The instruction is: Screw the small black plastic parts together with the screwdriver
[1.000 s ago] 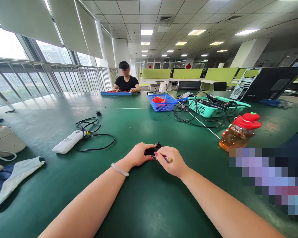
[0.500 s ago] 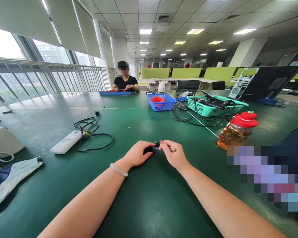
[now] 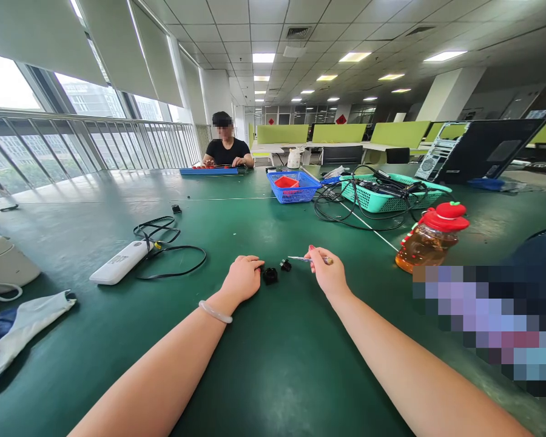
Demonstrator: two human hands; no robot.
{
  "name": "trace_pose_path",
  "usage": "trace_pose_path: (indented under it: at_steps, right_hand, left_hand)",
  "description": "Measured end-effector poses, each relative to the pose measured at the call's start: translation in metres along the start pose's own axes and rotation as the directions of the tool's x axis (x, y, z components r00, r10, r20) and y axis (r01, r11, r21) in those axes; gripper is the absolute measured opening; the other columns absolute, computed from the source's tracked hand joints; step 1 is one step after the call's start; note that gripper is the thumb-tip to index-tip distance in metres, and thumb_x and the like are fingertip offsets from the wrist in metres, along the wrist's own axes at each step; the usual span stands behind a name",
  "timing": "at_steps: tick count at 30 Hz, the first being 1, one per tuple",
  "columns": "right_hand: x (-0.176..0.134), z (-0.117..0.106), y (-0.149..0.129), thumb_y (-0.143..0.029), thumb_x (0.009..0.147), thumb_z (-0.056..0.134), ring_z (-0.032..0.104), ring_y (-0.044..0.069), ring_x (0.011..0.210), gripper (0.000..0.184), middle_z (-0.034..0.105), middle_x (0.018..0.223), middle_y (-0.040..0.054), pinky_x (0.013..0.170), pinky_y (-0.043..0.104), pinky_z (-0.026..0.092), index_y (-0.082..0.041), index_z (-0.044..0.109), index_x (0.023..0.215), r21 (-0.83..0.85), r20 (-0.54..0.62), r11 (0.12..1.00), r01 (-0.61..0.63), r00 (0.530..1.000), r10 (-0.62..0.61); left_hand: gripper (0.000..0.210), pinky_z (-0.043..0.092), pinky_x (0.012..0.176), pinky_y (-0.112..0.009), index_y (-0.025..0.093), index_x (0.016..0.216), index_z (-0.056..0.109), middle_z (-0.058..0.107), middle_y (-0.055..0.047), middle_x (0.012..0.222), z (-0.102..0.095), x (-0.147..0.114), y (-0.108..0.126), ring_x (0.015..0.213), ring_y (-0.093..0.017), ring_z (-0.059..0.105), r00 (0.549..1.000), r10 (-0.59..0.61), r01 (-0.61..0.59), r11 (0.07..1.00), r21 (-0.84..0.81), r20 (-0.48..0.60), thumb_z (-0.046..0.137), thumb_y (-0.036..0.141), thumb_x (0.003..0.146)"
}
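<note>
A small screwdriver (image 3: 299, 259) with a thin pale shaft and a yellowish handle end is pinched in my right hand (image 3: 330, 271), its tip pointing left above the table. Just left of the tip, a small black part with a lighter, metallic-looking piece (image 3: 286, 265) lies on the green tabletop (image 3: 273, 346). Next to it sits a larger black square part (image 3: 270, 276), whose kind I cannot make out. My left hand (image 3: 243, 278) rests on the table close to that larger part, fingers extended and holding nothing; a pale bangle circles the wrist.
A white power strip (image 3: 121, 262) with a looped black cord lies left. A glove (image 3: 27, 325) is nearer, at the far left. Rightward stand a red-lidded bottle (image 3: 430, 243), a blue basket (image 3: 295, 193) and a green basket (image 3: 382, 202) of cables. Another person (image 3: 227, 149) sits opposite.
My left hand has let go of the larger black part and shifted left. My right hand has drawn the screwdriver back to the right, leaving both black parts exposed on the table.
</note>
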State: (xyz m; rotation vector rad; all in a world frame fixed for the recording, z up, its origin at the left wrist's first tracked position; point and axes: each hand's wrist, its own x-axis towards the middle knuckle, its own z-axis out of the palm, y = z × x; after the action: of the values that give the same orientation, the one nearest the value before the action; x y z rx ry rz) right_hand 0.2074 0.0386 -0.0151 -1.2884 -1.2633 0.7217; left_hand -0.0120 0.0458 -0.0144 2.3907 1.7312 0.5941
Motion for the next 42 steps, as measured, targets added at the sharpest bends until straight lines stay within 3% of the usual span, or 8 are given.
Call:
trace_pose_path:
  at_steps: [4,8,12,16,23,29,38,42]
  right_hand:
    - [-0.001,0.002,0.001,-0.061,0.082,0.055,0.044,0.012,0.05,0.046,0.049,0.055,-0.0013,0.047,0.025,0.033,-0.019,0.063,0.064,0.023,0.005,0.999,-0.024,1.0,0.023]
    - [-0.002,0.004,-0.001,-0.061,0.08,0.059,0.048,0.012,0.051,0.046,0.051,0.054,-0.0007,0.05,0.025,0.039,-0.018,0.064,0.061,0.132,0.098,0.991,-0.03,0.995,0.017]
    - [0.001,0.002,-0.001,-0.057,0.08,0.059,0.043,0.01,0.046,0.046,0.048,0.048,-0.002,0.046,0.025,0.036,-0.018,0.063,0.057,0.267,-0.044,0.964,0.02,0.999,-0.009]
    - [0.006,-0.002,0.001,-0.053,0.082,0.057,0.041,0.01,0.044,0.045,0.044,0.044,-0.0027,0.043,0.024,0.032,-0.019,0.061,0.053,0.354,-0.179,0.935,0.014,0.982,0.053]
    - [0.006,0.0,0.003,-0.055,0.082,0.057,0.04,0.009,0.043,0.046,0.044,0.045,-0.0028,0.043,0.025,0.03,-0.019,0.061,0.054,0.359,-0.124,0.933,-0.009,0.991,0.058]
    - [0.001,0.001,-0.002,-0.057,0.081,0.058,0.04,0.01,0.045,0.047,0.044,0.046,-0.0026,0.043,0.025,0.031,-0.019,0.061,0.055,0.351,-0.08,0.936,-0.022,0.995,0.053]
    - [-0.002,0.003,-0.003,-0.054,0.083,0.056,0.041,0.01,0.046,0.045,0.043,0.047,-0.0025,0.045,0.024,0.032,-0.019,0.061,0.055,0.316,-0.063,0.948,-0.042,0.996,0.065]
    - [-0.002,0.003,-0.003,-0.053,0.083,0.056,0.04,0.01,0.045,0.045,0.043,0.047,-0.0028,0.044,0.025,0.031,-0.019,0.061,0.054,0.31,-0.065,0.949,-0.046,0.995,0.07]
  left_hand:
    - [0.035,0.043,0.103,-0.048,0.023,0.101,0.075,0.073,-0.006,0.112,-0.007,-0.003,0.009,0.113,-0.031,0.058,0.999,-0.046,0.046,0.999,-0.019,-0.016,0.042,0.029,0.092]
    - [0.047,0.036,0.109,-0.051,0.024,0.129,0.059,0.064,-0.008,0.128,-0.007,-0.007,0.019,0.126,-0.031,0.048,0.999,0.039,-0.04,0.998,-0.047,-0.023,0.043,0.049,0.092]
    - [0.065,0.031,0.112,-0.052,0.026,0.143,0.041,0.054,-0.008,0.141,0.0,-0.012,0.027,0.134,-0.032,0.04,0.978,0.183,-0.176,0.981,-0.081,0.097,0.051,0.056,0.087]
    - [0.056,0.03,0.112,-0.051,0.026,0.137,0.047,0.057,-0.007,0.138,0.003,-0.015,0.033,0.13,-0.028,0.045,0.962,0.24,-0.225,0.967,-0.116,0.134,0.054,0.05,0.087]
    - [0.021,0.042,0.103,-0.044,0.025,0.106,0.065,0.07,-0.003,0.111,-0.001,-0.023,0.045,0.112,-0.024,0.057,0.953,0.266,-0.235,0.951,-0.199,0.144,0.061,0.029,0.086]
    - [0.02,0.045,0.101,-0.037,0.024,0.106,0.065,0.069,-0.003,0.109,-0.038,-0.072,0.014,0.11,-0.02,0.057,0.94,0.295,-0.261,0.946,-0.192,0.172,0.055,0.029,0.09]
    - [0.038,0.047,0.101,-0.036,0.026,0.108,0.07,0.071,-0.004,0.114,-0.118,-0.166,-0.115,0.111,-0.025,0.062,0.986,-0.124,0.111,0.987,0.119,0.11,0.052,0.051,0.084]
    - [0.045,0.051,0.086,-0.033,0.026,0.117,0.064,0.072,-0.002,0.111,-0.16,-0.173,-0.122,0.099,-0.025,0.066,0.89,-0.454,0.452,0.858,0.245,-0.051,0.046,0.053,0.086]
